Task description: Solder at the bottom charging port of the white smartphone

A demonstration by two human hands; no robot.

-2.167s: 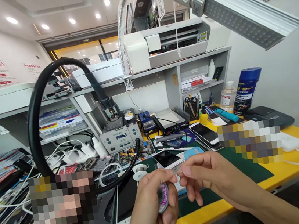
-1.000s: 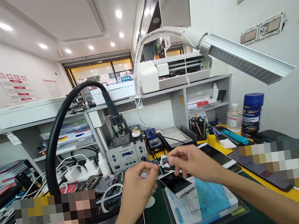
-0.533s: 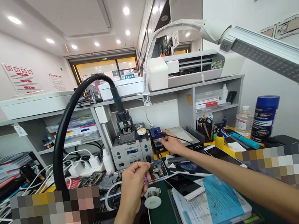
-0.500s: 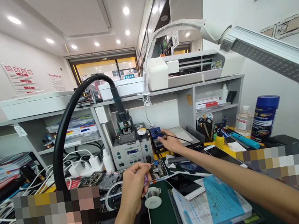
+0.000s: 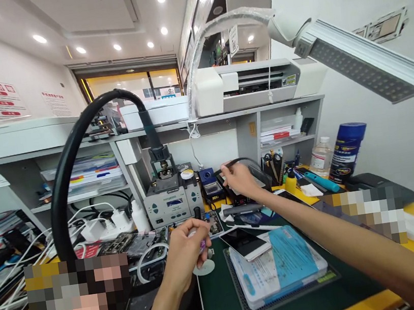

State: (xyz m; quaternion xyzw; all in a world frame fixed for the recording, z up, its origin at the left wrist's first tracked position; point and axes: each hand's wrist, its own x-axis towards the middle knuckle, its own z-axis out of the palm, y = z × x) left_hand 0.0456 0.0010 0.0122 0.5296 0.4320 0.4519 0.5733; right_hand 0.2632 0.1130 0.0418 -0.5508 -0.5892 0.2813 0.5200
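Observation:
My left hand (image 5: 189, 245) is closed around a small purple item, mostly covered by the fingers, above a white solder spool (image 5: 204, 267). Behind it lies a tray of circuit boards (image 5: 213, 222). Farther back and to the right, my right hand (image 5: 238, 176) is closed on a thin black tool with a cable, just right of the blue iron holder (image 5: 208, 177). A grey soldering station (image 5: 175, 205) stands left of the holder. A phone with a dark screen (image 5: 245, 242) rests on a blue and white box (image 5: 280, 265) in front of my right forearm.
A thick black hose (image 5: 59, 196) arches over the left side. Overhead on the right hangs a lamp (image 5: 363, 63). A blue spray can (image 5: 347, 153) and a clear bottle (image 5: 320, 156) stand at the right. White cables and plugs (image 5: 111, 225) crowd the left.
My right hand has drawn the black tool away from the blue holder, toward the right. My left hand stays closed above the spool. The whole view has shifted slightly.

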